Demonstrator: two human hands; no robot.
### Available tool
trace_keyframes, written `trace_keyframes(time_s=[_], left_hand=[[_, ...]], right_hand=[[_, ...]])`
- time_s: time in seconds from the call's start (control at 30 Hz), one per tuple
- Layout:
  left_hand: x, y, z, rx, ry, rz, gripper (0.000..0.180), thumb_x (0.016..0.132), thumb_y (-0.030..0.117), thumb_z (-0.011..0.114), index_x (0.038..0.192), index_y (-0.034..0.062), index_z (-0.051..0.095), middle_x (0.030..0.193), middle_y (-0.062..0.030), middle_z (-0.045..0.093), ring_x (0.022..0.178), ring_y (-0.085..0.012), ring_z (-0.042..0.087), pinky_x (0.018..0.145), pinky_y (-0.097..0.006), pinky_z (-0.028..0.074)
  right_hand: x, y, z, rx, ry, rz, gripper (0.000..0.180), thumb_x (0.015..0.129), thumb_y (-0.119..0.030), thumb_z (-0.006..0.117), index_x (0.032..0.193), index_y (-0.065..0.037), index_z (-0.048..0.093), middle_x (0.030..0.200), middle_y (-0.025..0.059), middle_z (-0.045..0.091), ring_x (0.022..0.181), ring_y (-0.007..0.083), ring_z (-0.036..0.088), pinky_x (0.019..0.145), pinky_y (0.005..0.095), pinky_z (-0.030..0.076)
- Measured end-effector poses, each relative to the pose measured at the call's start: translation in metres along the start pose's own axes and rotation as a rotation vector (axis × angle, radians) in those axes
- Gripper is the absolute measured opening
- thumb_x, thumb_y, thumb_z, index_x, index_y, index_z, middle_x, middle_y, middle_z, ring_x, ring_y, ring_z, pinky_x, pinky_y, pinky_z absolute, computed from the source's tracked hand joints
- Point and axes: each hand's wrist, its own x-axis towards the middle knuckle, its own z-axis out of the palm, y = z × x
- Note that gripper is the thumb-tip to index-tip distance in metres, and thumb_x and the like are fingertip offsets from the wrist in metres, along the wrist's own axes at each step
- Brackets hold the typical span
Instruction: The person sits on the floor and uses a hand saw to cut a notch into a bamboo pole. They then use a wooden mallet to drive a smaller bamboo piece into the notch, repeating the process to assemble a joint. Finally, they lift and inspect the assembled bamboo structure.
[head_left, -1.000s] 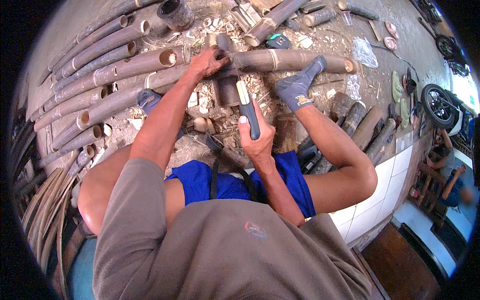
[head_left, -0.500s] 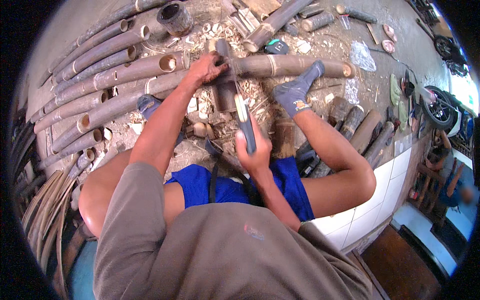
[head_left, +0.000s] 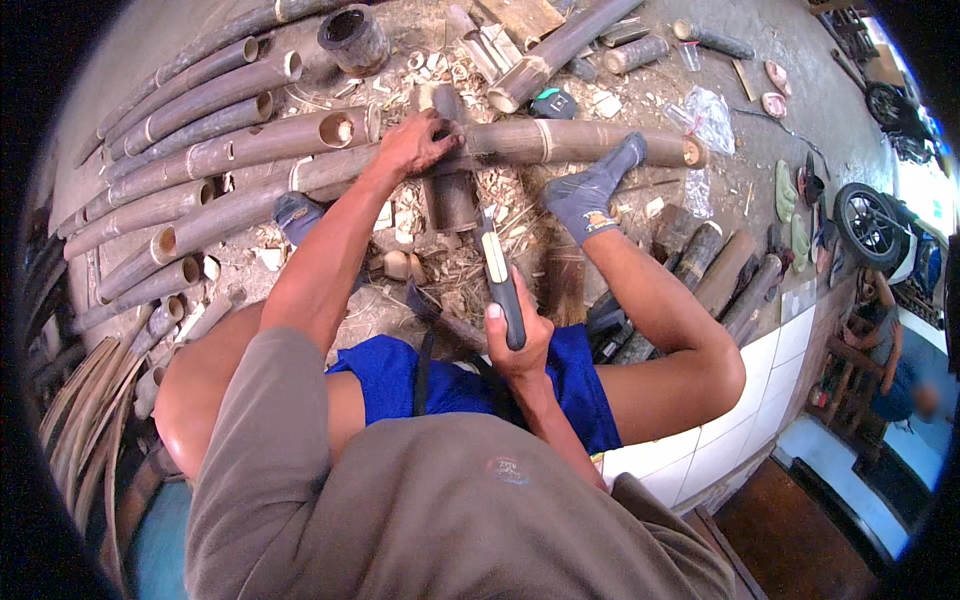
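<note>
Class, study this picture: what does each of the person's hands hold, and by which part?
The right hand grips a knife by its dark handle, blade pointing forward. The left hand grasps the top end of a short upright bamboo piece.

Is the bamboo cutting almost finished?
Some is done: chips and shavings cover the ground. In hand: the left hand steadies a short upright bamboo piece, the right hand grips a blade. Left: many whole bamboo poles lie uncut.

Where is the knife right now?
In the head view the knife sits just right of centre, gripped in the right hand above the blue shorts, its blade pointing up toward the short bamboo piece under the left hand.
</note>
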Motion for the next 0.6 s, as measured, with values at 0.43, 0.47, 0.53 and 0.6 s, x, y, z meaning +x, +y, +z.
trace_keyframes(time_s=[0.43, 0.47, 0.53, 0.6], left_hand=[[-0.002, 0.001, 0.005, 0.043, 0.083, 0.068, 0.056, 0.094, 0.052, 0.061, 0.131, 0.0116, 0.067, 0.138, -0.0151, 0.061, 0.124, -0.0373, 0.059, 0.106, -0.049, 0.05], [-0.003, 0.004, 0.008, 0.029, 0.076, 0.06, 0.056, 0.094, 0.053, 0.061, 0.131, 0.0115, 0.067, 0.138, -0.0152, 0.061, 0.123, -0.0374, 0.059, 0.106, -0.049, 0.05], [-0.002, 0.001, 0.004, 0.013, 0.09, 0.026, 0.056, 0.094, 0.053, 0.06, 0.13, 0.0112, 0.068, 0.137, -0.0155, 0.061, 0.123, -0.0376, 0.06, 0.106, -0.049, 0.05], [-0.002, -0.005, 0.007, -0.01, 0.092, 0.065, 0.055, 0.095, 0.054, 0.059, 0.127, 0.0103, 0.069, 0.133, -0.0164, 0.062, 0.122, -0.0386, 0.06, 0.103, -0.051, 0.05]], right_hand=[[0.013, 0.004, 0.017, 0.035, 0.013, 0.034, 0.052, 0.096, -0.016, 0.063, 0.142, 0.007, 0.053, 0.101, 0.0255, 0.071, 0.086, 0.0197, 0.072, 0.077, 0.0356, 0.057], [0.037, 0.005, 0.028, -0.003, -0.006, 0.078, 0.052, 0.096, -0.016, 0.064, 0.142, 0.007, 0.053, 0.095, 0.0244, 0.071, 0.08, 0.018, 0.07, 0.073, 0.0356, 0.056], [0.058, -0.021, 0.03, 0.079, -0.042, 0.232, 0.052, 0.096, -0.016, 0.065, 0.142, 0.005, 0.054, 0.083, 0.0185, 0.066, 0.069, 0.0136, 0.064, 0.066, 0.0335, 0.054], [0.048, -0.012, 0.03, 0.068, 0.011, 0.173, 0.052, 0.096, -0.015, 0.065, 0.142, 0.005, 0.055, 0.082, 0.0153, 0.067, 0.069, 0.0122, 0.064, 0.066, 0.0315, 0.053]])
